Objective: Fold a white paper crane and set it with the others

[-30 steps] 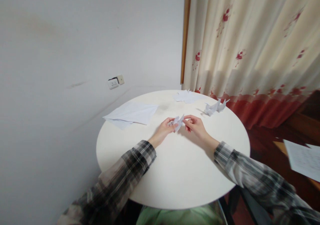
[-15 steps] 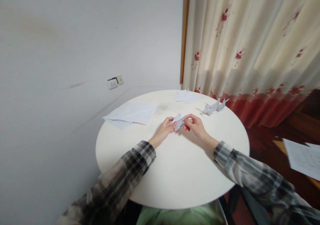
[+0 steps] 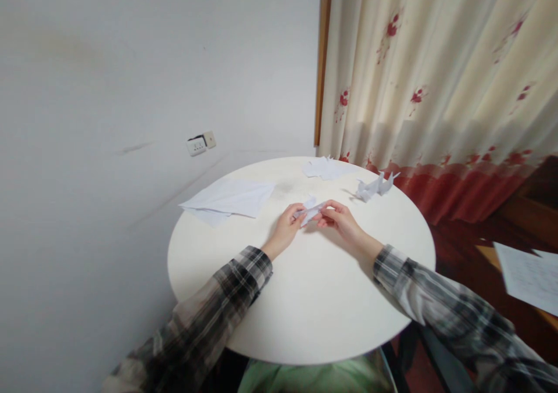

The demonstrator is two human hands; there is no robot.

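Over the middle of the round white table (image 3: 305, 317), both my hands pinch a small folded piece of white paper (image 3: 310, 210). My left hand (image 3: 285, 227) grips its left end with closed fingers. Closed on the right end is my right hand (image 3: 341, 220). The paper lies nearly flat between them, just above the tabletop. Both arms wear plaid sleeves.
A stack of white sheets (image 3: 229, 200) lies at the table's back left. More folded paper (image 3: 325, 167) sits at the far edge, and folded paper figures (image 3: 375, 186) stand at the back right. A floral curtain (image 3: 436, 79) hangs behind; printed sheets (image 3: 529, 277) lie at the right.
My hands have drawn together and lowered a little, and the folded paper has gone from standing up between my fingers to lying flatter.
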